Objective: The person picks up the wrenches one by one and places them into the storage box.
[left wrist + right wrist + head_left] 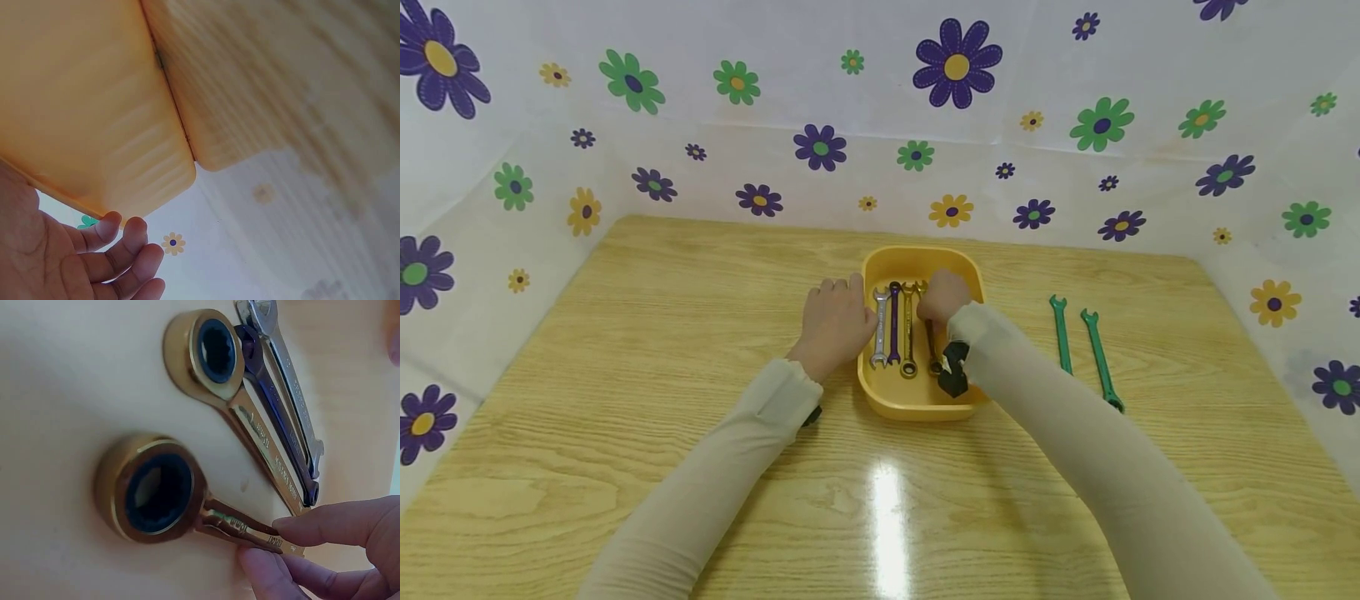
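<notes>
While the right grip [945, 298] pinches one gold wrench [220, 527] inside one tub [917, 412], three more wrenches [894, 325] lie left of it. Two green wrenches [1062, 333] lie outside, rightward; the left grip [835, 323], fingers loose, touches the tub.

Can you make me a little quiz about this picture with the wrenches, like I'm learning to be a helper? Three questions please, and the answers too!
1. Pick one. Which wrench does the right hand pinch?
a) silver
b) gold
c) purple

2. Fill in. In the head view, the leftmost wrench in the tub is ____ in colour.

3. True or false? The green wrenches lie outside the tub.

Key
1. b, a gold wrench
2. silver
3. true
</notes>
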{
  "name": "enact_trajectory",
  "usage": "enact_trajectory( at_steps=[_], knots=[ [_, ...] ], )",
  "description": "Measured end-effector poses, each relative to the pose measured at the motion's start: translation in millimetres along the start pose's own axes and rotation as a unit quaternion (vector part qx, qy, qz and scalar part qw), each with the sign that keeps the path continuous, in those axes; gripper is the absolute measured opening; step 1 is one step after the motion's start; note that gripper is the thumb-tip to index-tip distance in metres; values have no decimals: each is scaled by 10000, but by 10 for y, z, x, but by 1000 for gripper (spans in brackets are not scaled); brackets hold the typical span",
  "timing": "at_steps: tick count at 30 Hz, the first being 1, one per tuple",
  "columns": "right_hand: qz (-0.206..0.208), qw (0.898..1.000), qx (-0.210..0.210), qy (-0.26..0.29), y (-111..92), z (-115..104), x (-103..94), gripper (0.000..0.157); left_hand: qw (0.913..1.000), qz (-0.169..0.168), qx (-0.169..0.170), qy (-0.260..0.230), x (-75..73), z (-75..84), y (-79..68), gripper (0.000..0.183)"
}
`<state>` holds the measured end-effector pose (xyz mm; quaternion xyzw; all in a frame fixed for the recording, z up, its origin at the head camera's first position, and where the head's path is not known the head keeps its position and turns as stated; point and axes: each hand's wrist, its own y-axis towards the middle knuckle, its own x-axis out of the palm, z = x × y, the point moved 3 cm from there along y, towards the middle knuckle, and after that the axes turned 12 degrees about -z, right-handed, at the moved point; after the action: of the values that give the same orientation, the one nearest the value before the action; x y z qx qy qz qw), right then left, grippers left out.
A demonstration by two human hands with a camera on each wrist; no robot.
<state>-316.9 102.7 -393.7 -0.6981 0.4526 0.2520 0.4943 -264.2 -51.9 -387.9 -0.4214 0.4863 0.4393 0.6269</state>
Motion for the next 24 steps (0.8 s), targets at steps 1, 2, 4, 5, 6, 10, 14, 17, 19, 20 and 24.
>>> enact_trajectory(
  at_steps=[1, 2, 4, 5, 6, 10, 14, 17, 19, 20, 24],
  knots=[
    [-11, 10000, 4, -20, 2, -2, 1, 28, 10000, 1, -4, 1, 0, -1, 0, 23],
    [-16, 10000, 9, -30, 5, -3, 2, 27, 10000, -4, -10, 6, -1, -2, -1, 23],
    [-8, 10000, 15, -80, 13, -5, 4, 26, 10000, -15, -20, 26, -2, -3, -2, 22],
    [-1, 9999, 11, -104, 17, -5, 6, 26, 10000, -24, -23, 32, -2, -4, -2, 22],
    [11, 9999, 12, -108, 20, -5, 9, 26, 10000, -33, -25, 45, -3, -4, -2, 22],
    [35, 9997, 24, -224, 23, -12, 17, 27, 10000, -76, -26, 42, -7, -3, -3, 22],
    [20, 9989, 57, -475, 2, -38, 11, 26, 10000, -85, -21, 20, -13, 0, -3, 23],
    [-2, 9982, 52, -602, -15, -55, 9, 24, 10000, -78, -23, 17, -18, 0, -2, 23],
    [9, 9977, 20, -683, -17, -58, 9, 22, 10000, -75, -27, 21, -19, 0, -2, 23],
    [17, 9974, -5, -727, -17, -58, 9, 22, 10000, -76, -30, 25, -19, 0, -3, 23],
    [56, 9961, -145, -874, 19, -40, 27, 20, 10000, -71, -34, 21, -12, -1, -3, 23]
  ],
)
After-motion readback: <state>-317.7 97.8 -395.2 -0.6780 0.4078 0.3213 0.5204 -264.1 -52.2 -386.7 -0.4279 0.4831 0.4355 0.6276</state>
